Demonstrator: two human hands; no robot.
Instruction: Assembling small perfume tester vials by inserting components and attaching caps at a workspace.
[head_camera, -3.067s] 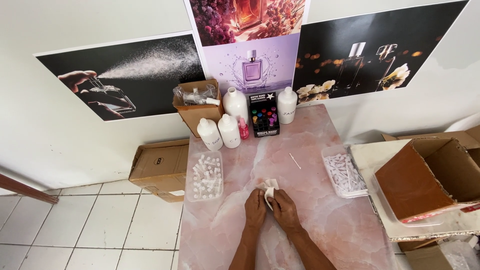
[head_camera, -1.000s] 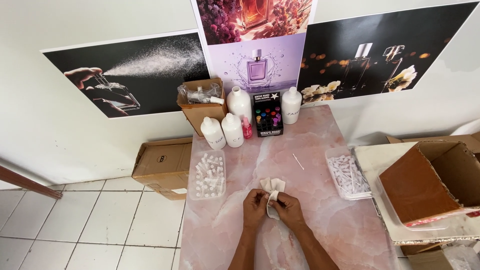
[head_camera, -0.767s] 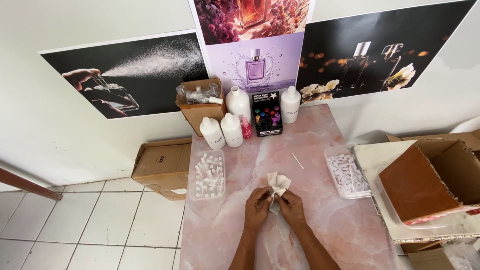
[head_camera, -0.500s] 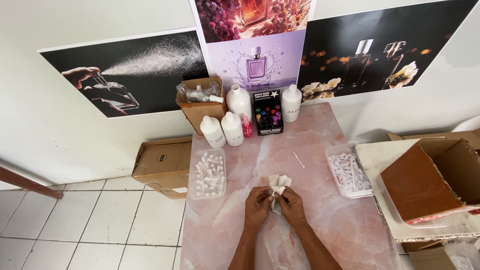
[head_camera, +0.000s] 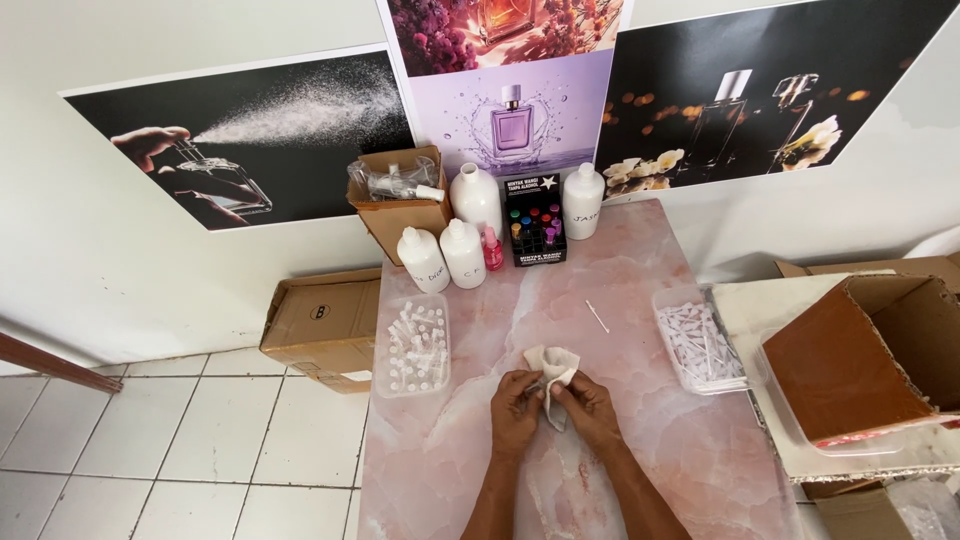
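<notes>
Over the pink marbled tabletop (head_camera: 640, 260) we hold our left hand (head_camera: 516, 402) and right hand (head_camera: 588, 404) side by side, both pinching a small crumpled beige cloth (head_camera: 552, 372) that sits between them, rising above our fingertips.

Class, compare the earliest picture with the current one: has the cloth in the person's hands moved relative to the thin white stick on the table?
Yes. The cloth was bunched low between the hands; now it is raised and spread toward the stick.
</notes>
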